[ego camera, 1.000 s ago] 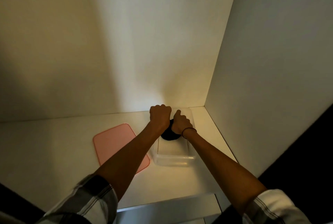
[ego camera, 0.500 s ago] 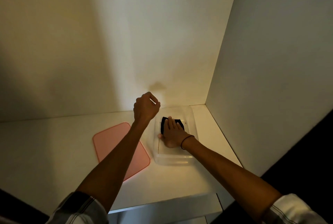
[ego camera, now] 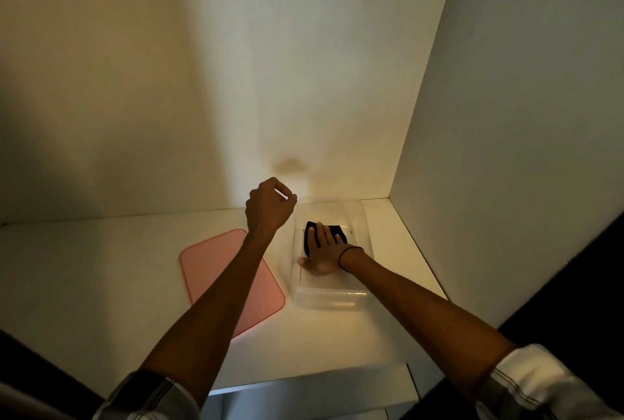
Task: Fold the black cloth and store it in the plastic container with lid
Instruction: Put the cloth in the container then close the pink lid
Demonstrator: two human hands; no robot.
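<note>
The folded black cloth (ego camera: 308, 234) lies inside the clear plastic container (ego camera: 329, 299), in its far half. My right hand (ego camera: 323, 250) rests flat on the cloth with fingers spread, covering most of it. My left hand (ego camera: 268, 206) hovers above the container's far left corner, fingers loosely curled with nothing in them. The pink lid (ego camera: 216, 261) lies flat on the white shelf to the left of the container, partly under my left forearm.
The white shelf (ego camera: 101, 267) is boxed in by a back wall (ego camera: 236, 81) and a right side wall (ego camera: 506, 149), with the container close to that corner. The shelf's front edge (ego camera: 304, 382) runs below my forearms.
Both fists were pushing the cloth into the container. The left hand has lifted up and to the left, and the right hand has flattened onto the cloth.
</note>
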